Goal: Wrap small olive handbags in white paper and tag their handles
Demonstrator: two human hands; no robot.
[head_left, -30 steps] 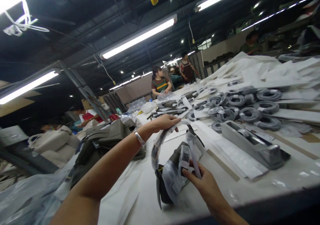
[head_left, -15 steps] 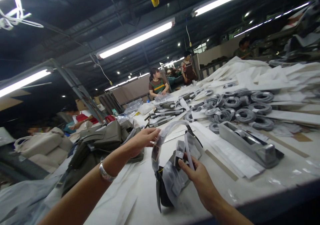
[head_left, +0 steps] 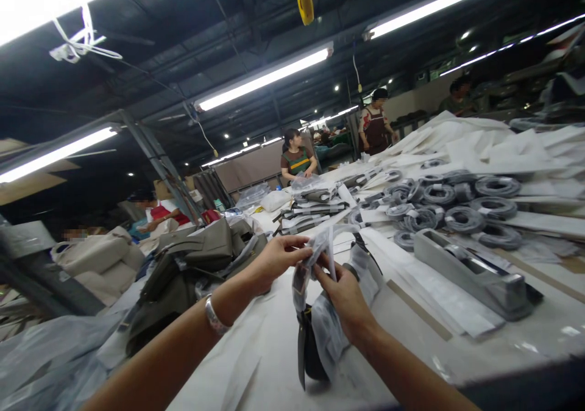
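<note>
A dark handbag (head_left: 313,351) wrapped in cloudy plastic stands on the white table in front of me. Its arched handle (head_left: 299,290), covered in clear film, rises above it. My left hand (head_left: 280,260), with a silver bracelet at the wrist, pinches the upper part of this handle from the left. On the other side, my right hand (head_left: 346,300) is closed around a narrow white strip (head_left: 331,253), its fingertips against the handle close to my left fingers. The right fingertips are partly hidden behind the film.
A grey tape dispenser (head_left: 475,277) sits at the right, before several coiled grey straps (head_left: 464,219) and a heap of white sheets (head_left: 484,139). Olive bags (head_left: 192,264) are piled at the left. Co-workers, among them a person in a green apron (head_left: 298,162), are farther back.
My right hand has moved up from the bag's body to the handle, bringing the white strip along. My left fingers have closed on the handle. The whole view has shifted slightly.
</note>
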